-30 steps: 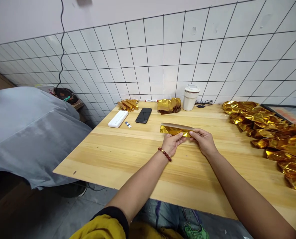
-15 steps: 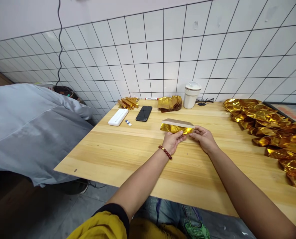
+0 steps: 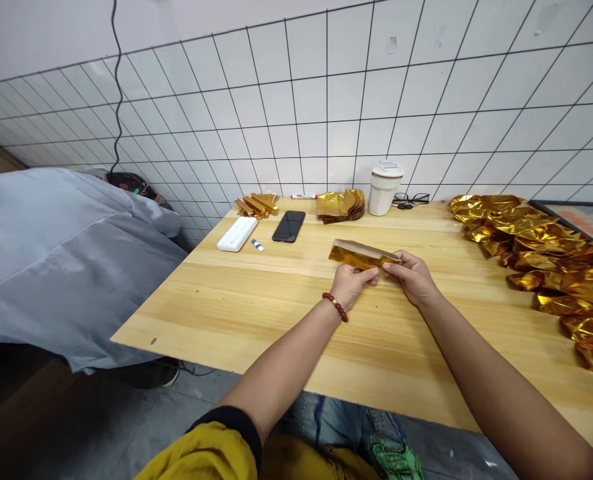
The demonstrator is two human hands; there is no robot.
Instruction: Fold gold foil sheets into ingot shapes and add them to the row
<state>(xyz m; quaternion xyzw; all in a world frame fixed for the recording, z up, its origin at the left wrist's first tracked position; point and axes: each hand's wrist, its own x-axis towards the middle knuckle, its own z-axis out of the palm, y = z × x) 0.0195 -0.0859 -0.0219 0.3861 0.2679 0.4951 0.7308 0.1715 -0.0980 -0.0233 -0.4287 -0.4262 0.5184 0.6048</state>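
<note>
A folded strip of gold foil paper (image 3: 354, 255) is held just above the wooden table, its dull backing partly showing along the upper side. My left hand (image 3: 352, 283), with a beaded bracelet on the wrist, pinches its lower edge near the middle. At the right end, my right hand (image 3: 412, 275) grips the same paper between thumb and fingers. Both hands are closed and close together. Some fingertips are hidden behind the paper.
Crumpled gold foil pieces (image 3: 551, 260) line the table's right side. Along the back are gold strips (image 3: 257, 205), a marker (image 3: 304, 196), a foil stack (image 3: 340, 205), a white cup (image 3: 384, 190) and glasses (image 3: 410, 199). A phone (image 3: 288, 227) and white power bank (image 3: 237, 234) lie left; a person (image 3: 66, 260) is beyond.
The gold foil paper has shifted slightly right and tilted, its right end lower. Its upper flap looks folded further down. My right thumb now lies over the paper's front.
</note>
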